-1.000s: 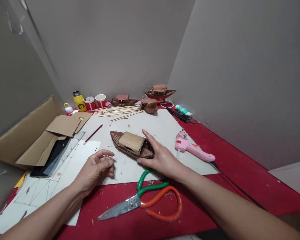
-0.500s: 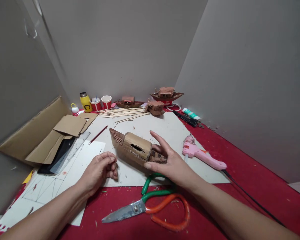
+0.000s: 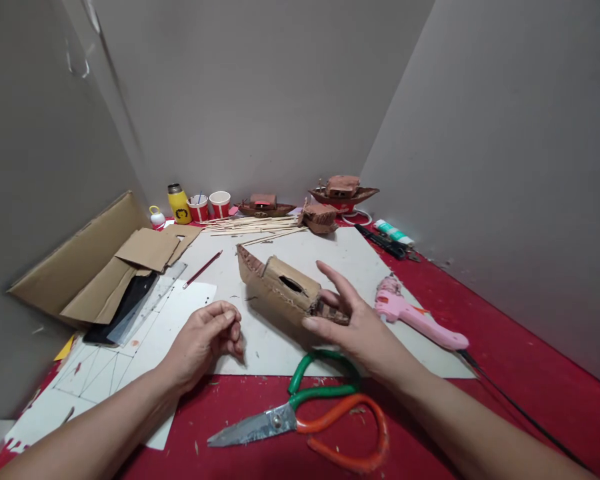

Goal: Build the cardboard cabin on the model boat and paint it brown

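A cardboard model boat [image 3: 281, 297] with a curved roof and a slit-like opening is tilted over the white board, its pointed end up and to the left. My right hand [image 3: 353, 323] grips its near right end, thumb on the near side and fingers behind; the index finger is stretched out. To the left of the boat, apart from it, my left hand [image 3: 207, 340] is closed with the fingertips pinched together. Whatever they may hold is hidden. Below both hands lie scissors [image 3: 277, 421] with one green and one orange handle.
A pink glue gun [image 3: 420, 323] with a cord lies right of the boat. Cardboard pieces [image 3: 97, 283], a ruler and a drawn sheet [image 3: 100, 370] are at left. Behind stand thin sticks [image 3: 255, 225], other model boats [image 3: 344, 192], paper cups [image 3: 220, 203] and a yellow bottle [image 3: 179, 203].
The boat has tipped in my right hand, its pointed end rising and showing more of its side. The whole view has shifted slightly. My left hand stays pinched.
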A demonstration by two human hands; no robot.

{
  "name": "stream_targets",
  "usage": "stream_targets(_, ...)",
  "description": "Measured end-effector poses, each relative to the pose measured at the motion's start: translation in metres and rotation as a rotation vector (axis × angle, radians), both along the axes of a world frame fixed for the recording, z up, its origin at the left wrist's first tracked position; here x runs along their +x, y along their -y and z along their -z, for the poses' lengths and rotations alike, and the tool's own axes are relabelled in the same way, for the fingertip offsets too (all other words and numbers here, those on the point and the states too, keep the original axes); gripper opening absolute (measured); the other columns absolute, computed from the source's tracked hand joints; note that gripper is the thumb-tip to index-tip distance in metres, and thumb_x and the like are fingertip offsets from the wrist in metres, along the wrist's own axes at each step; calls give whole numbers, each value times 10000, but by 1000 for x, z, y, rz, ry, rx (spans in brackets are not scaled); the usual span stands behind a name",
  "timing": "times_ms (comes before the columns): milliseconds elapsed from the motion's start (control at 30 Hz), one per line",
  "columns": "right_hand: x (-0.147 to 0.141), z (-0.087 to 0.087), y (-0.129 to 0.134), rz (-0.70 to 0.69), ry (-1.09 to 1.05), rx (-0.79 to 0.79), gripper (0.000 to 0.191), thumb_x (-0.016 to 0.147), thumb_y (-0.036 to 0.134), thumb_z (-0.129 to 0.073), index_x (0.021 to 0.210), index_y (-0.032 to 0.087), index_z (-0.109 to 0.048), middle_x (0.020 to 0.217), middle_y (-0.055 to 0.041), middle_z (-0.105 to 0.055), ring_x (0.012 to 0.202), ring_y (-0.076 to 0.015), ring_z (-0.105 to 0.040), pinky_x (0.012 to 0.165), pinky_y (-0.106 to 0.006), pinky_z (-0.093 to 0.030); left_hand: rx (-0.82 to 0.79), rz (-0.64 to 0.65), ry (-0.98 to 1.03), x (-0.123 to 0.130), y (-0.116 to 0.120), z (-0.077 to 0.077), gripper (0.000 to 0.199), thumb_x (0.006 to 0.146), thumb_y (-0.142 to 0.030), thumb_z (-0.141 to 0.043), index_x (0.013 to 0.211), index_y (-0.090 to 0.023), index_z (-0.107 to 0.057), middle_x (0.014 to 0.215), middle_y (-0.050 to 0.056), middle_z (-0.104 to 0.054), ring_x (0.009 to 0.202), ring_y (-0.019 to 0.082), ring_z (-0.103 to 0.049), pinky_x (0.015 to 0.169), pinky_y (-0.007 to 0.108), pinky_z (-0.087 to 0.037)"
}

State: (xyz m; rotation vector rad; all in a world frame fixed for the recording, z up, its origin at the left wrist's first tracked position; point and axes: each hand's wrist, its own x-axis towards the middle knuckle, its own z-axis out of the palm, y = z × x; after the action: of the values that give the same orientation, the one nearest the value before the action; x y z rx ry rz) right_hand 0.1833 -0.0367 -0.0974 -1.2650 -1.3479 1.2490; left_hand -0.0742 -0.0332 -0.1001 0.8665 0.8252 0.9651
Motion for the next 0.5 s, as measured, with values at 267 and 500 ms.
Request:
stream_targets(267,5,22,-14,34,487,323,1024,771,381,-768,1612,243,-201,1483,-164,-549,1332,-324,-568,1104,-511,-443,64,31,-129,1,7,-2,345,811,-445,-795,739,-156,-620,615,-17,-647,562,112,-631,572,229,-531)
stream_targets(500,12,21,-11,78,665,622,749,837,366,-743,1501,215,-430,1450,-181,-569,1338,-341,-541,1101,-550,-442,208,36,-329,2,11,-7,429,808,-537,-752,667,-160,-602,569,-9,-638,533,92,-572,579,212,-467)
